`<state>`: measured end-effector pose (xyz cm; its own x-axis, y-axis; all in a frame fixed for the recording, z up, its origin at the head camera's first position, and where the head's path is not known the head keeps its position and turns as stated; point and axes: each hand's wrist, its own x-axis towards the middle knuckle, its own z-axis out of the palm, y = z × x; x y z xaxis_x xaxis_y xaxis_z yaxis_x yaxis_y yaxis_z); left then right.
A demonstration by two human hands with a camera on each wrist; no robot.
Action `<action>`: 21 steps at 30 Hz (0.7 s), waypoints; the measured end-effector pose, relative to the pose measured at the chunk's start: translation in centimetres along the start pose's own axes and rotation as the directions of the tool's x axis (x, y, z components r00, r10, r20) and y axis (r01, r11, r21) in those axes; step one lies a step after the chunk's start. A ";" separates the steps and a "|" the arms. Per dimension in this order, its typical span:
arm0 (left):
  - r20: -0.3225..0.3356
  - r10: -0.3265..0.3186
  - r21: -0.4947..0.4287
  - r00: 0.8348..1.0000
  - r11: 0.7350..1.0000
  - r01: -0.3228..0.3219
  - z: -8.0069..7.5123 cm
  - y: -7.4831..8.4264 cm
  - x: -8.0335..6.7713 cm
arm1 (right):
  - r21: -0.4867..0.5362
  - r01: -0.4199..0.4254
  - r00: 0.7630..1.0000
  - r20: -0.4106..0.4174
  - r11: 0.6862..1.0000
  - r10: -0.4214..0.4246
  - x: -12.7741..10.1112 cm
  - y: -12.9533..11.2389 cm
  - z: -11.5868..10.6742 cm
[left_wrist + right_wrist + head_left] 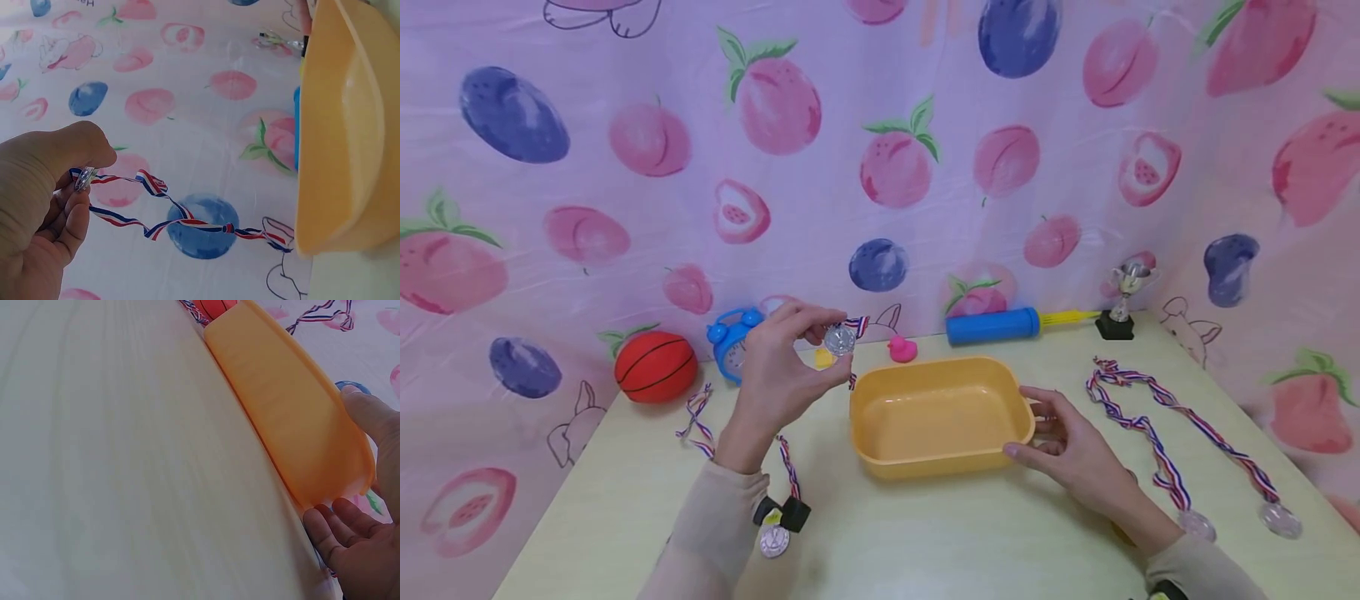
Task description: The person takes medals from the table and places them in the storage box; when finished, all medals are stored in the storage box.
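Observation:
My left hand is raised above the table and pinches a silver medal between thumb and fingers. The medal's red, white and blue ribbon trails from it toward the orange tub. In the left wrist view the medal shows edge-on at my fingertips. My right hand rests against the tub's right end, thumb on the rim and fingers straight at its corner. The tub looks empty.
An orange ball, blue alarm clock, pink duck, blue pump and small trophy line the back edge. Two more medals on ribbons lie right of the tub; another ribboned medal lies under my left forearm.

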<state>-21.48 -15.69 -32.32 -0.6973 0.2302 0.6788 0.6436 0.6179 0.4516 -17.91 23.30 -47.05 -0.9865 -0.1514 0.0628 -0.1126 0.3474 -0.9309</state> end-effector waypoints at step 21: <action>0.077 0.013 -0.100 0.997 0.995 -0.005 3.8 0.0 -0.4 | 0.001 -0.007 1.000 -0.006 1.000 0.007 0.0 0.0 0.1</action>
<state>-22.46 -12.94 -34.80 -0.7114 0.2950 0.6379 0.6752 0.5387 0.5038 -17.94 23.25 -47.09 -0.9879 -0.1435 0.0583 -0.1054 0.3472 -0.9318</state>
